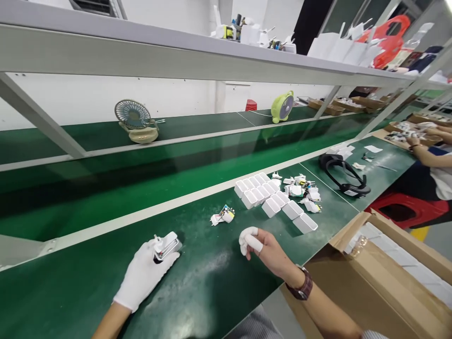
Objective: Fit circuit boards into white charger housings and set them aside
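Observation:
My left hand [143, 273], in a white glove, is closed around a white plug charger case [168, 246] just above the green bench. Its end is open and shows parts inside. My right hand [263, 249] hovers to the right, with white covers on the thumb and fingers. These fingers are curled in, and nothing shows between them. Between the hands and farther back lies a loose charger circuit board with a white plug piece [223, 215]. Several open white cases [271, 205] stand in rows beyond my right hand, beside a pile of plug circuit boards [300, 189].
A black headband device [344, 176] lies farther right on the bench. Below the bench edge stands an open cardboard box [388, 263]. A beige fan [136, 120] and a green fan [282, 107] stand beyond the green channel, under a shelf [176, 52]. A co-worker's hands [420, 136] are at far right.

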Demonstrator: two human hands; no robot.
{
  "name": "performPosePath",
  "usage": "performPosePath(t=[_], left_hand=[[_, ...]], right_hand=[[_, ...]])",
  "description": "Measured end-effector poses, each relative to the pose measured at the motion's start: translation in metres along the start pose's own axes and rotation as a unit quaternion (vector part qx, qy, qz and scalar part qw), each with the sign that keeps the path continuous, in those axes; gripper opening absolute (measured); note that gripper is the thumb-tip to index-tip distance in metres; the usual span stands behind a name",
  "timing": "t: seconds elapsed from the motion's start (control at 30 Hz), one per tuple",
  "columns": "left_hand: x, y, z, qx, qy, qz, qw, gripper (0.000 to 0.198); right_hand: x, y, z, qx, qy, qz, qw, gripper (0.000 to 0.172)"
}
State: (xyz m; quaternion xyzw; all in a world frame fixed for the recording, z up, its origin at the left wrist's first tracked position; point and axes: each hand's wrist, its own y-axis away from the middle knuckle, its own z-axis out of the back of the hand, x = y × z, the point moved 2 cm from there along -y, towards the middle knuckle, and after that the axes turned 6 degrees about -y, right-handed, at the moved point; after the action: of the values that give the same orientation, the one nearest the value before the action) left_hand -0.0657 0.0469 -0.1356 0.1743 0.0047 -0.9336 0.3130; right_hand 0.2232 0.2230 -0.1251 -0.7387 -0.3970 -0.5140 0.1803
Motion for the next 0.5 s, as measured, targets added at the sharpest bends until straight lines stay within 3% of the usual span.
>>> performPosePath(t=[0.17,0.33,0.5], left_hand=[[0.007,0.003,-0.003,0.004,0.013,-0.021,1.000,0.049],[0.013,0.001,-0.003,0.025,0.016,-0.006,1.000,0.059],[0.016,-0.002,-0.004,0.009,0.008,0.003,1.000,0.070]], right_hand=[[-0.003,-0.001,-0.005,-0.029,0.032,0.008,0.999,0.025],[0.000,-0.005,-0.013,-0.007,0.034,0.029,0.999,0.022],[0.031,-0.009,0.000,-0.024,0.130,0.103,0.986,0.029]])
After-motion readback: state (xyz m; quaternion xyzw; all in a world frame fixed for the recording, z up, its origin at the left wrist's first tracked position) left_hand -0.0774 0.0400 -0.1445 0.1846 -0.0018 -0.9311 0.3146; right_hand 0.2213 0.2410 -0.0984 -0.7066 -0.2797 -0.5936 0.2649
